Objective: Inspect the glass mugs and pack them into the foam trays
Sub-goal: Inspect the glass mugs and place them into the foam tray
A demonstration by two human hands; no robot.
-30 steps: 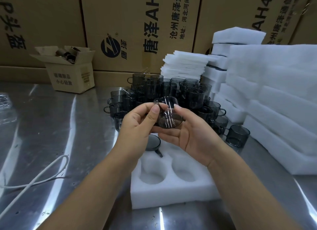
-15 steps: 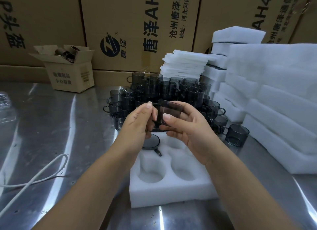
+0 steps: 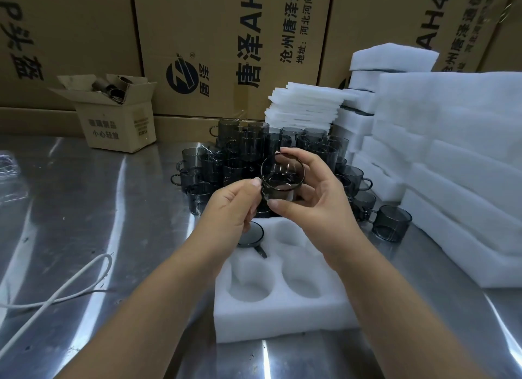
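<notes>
One glass mug (image 3: pixel 282 178) is held mouth-to-camera over the far end of the foam tray (image 3: pixel 282 319). It is clamped by both hands: right hand (image 3: pixel 319 203) fingers curled round the wall, left hand (image 3: pixel 231 206) pinching the left edge. It should be rotated slowly, rim and base checked against light, then seated in a free pocket beside the packed mug (image 3: pixel 250 236).

Packing workshop, stacked printed cartons (image 3: pixel 231 48), foam tray stacks (image 3: pixel 452 141), steel table (image 3: pixel 84 209)

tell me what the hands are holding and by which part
A grey glass mug: the right hand grips it across the rim, finger on top and thumb below; the left hand pinches its left edge.
</notes>
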